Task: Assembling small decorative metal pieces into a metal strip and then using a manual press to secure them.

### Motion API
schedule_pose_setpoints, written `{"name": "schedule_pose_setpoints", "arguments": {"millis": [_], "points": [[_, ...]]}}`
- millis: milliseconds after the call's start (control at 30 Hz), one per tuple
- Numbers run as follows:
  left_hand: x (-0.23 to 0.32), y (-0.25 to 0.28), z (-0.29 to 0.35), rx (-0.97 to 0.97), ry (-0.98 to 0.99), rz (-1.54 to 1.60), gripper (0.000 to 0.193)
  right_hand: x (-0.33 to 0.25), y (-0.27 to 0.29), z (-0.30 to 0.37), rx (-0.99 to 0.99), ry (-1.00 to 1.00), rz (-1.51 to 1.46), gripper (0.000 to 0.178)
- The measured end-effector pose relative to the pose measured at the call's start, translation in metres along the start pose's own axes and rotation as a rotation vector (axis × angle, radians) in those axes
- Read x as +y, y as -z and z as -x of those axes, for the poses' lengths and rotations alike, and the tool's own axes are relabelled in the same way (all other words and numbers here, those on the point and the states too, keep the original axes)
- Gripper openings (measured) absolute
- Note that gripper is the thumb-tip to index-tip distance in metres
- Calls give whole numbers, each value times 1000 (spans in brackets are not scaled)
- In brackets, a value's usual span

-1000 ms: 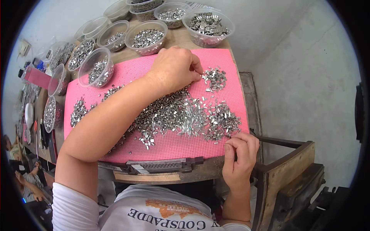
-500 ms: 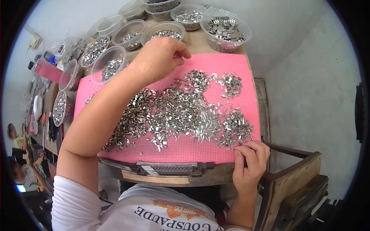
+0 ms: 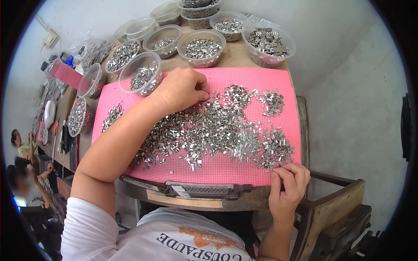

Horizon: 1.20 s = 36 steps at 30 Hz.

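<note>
A wide heap of small shiny metal pieces (image 3: 217, 126) lies spread over a pink textured mat (image 3: 209, 175). At the heap's far edge is my left hand (image 3: 185, 89), thumb and fingertips drawn together just over the pieces. Whatever it may pinch is too small to make out. My right hand (image 3: 291, 187) rests at the mat's near right corner, its thumb and forefinger closed beside the lower right part of the heap. Any piece between them cannot be made out. A smaller cluster of pieces (image 3: 272, 102) sits toward the far right.
Clear plastic bowls of metal pieces line the far side, among them one bowl (image 3: 202, 48) beyond my left hand and another (image 3: 268, 45) at the far right. A tilted tub (image 3: 141, 80) stands on the mat's far left. Orange-handled scissors (image 3: 55, 126) lie leftward.
My left hand has come back from beside the far bowls to the heap's far edge. My right hand stays at the near right corner. The whole view has shifted slightly.
</note>
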<state>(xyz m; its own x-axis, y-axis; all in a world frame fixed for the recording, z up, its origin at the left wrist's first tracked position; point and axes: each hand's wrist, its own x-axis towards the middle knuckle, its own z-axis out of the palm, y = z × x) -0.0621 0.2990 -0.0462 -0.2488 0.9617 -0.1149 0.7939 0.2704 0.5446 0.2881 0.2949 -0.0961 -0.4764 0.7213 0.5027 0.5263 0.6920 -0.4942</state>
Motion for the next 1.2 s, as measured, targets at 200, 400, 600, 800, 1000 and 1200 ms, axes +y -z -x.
{"name": "schedule_pose_setpoints", "arguments": {"millis": [200,400,600,800,1000,1200], "points": [[13,-6,4,18,-40,-154,15,-4,3,4,34,27,47,15],[24,-8,5,74,-71,-440,16,-2,9,3,-12,2,-25,13],[17,-3,-1,30,-50,-428,17,-5,9,3,-24,1,-43,12],[13,-4,12,45,-68,-489,14,-11,5,4,-36,-14,25,12],[47,-15,92,-125,-404,152,13,-22,14,11,-82,-70,-77,11],[35,-53,125,-18,-421,-70,12,-47,12,8,-157,2,-169,9]]}}
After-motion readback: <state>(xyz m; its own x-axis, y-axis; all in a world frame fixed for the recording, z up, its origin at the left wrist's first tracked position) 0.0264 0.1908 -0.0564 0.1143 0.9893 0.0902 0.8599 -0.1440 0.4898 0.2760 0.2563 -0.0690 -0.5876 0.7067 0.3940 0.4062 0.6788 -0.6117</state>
